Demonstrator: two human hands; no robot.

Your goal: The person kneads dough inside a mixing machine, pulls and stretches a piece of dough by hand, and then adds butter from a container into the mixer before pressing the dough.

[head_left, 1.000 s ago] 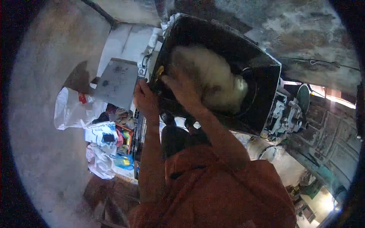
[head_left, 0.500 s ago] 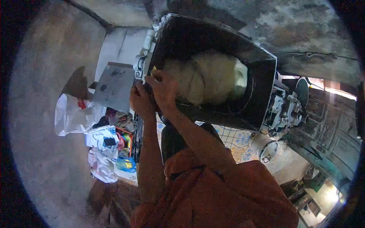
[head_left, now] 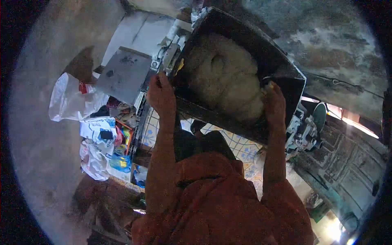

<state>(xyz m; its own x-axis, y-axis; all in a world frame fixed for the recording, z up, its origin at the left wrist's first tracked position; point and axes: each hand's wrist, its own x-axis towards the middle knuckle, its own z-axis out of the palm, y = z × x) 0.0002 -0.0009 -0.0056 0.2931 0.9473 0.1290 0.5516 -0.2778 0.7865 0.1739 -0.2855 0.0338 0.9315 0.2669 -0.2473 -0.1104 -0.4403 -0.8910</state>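
A large pale mass that looks like dough (head_left: 226, 75) lies in a deep dark trough (head_left: 281, 55), its surface lumpy with a hollow near the upper left. My left hand (head_left: 161, 97) is at the trough's left end, beside a metal fitting (head_left: 168, 57), its fingers curled together; what they hold is too small to make out. Over the trough's right part, my right hand (head_left: 275, 104) reaches in at the mass's right edge. Its fingers are bent together round a small pale bit that I cannot identify. A yellow scrap (head_left: 180, 66) sticks to the trough's left wall.
A grey flat panel (head_left: 123, 75) adjoins the left end. Below it are white plastic bags (head_left: 96, 161) and assorted packets. Metal machine parts (head_left: 303, 130) stick out at the right end. A rough wall (head_left: 326, 36) runs behind the trough, with patterned floor tiles (head_left: 232, 143) in front.
My right hand has moved from beside my left hand to the trough's right part. My left hand stays by the left end. The pale mass has changed shape, and the view has tilted slightly.
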